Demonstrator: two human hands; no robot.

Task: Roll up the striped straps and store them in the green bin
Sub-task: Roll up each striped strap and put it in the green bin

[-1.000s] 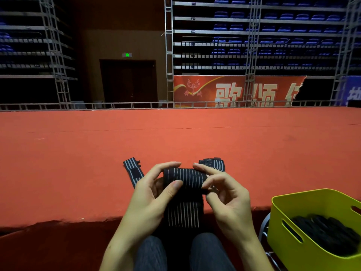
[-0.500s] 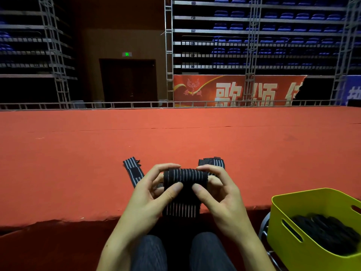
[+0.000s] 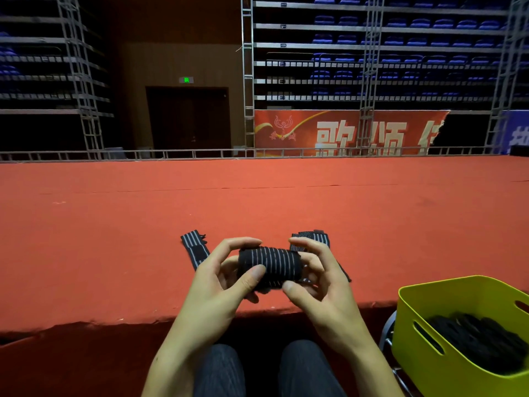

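One head-worn view looks forward and slightly down across the red stage (image 3: 257,202) from just before its near edge, close above the person's lap; the green bin (image 3: 423,313) sits at the lower right corner.

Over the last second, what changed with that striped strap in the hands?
The loose tail that hung below the rolled strap has been wound in; the roll is now complete. The left hand and right hand still grip its ends. The two flat straps and green bin stayed put.
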